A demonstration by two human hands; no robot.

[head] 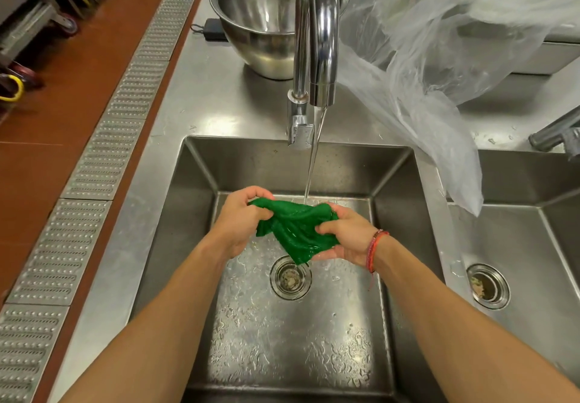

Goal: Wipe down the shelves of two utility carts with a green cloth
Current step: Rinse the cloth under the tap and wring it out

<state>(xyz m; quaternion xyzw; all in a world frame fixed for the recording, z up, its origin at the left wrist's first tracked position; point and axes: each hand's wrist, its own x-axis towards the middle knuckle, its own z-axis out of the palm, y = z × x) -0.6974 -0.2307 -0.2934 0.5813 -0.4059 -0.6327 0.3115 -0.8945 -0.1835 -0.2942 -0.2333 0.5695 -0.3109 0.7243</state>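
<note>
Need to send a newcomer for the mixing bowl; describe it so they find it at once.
Find the left sink, with water running from its tall faucet. On the steel counter behind that faucet stands the bowl, between a small black object and crumpled clear plastic. It alone is round, deep and shiny.

The faucet [317, 41] overhangs the sink [201, 183]; the basin floor lies open.

Both arms extended forward; left hand [240, 220] and right hand [348, 239] curled, gripping cloth [293, 230] between them.
</note>
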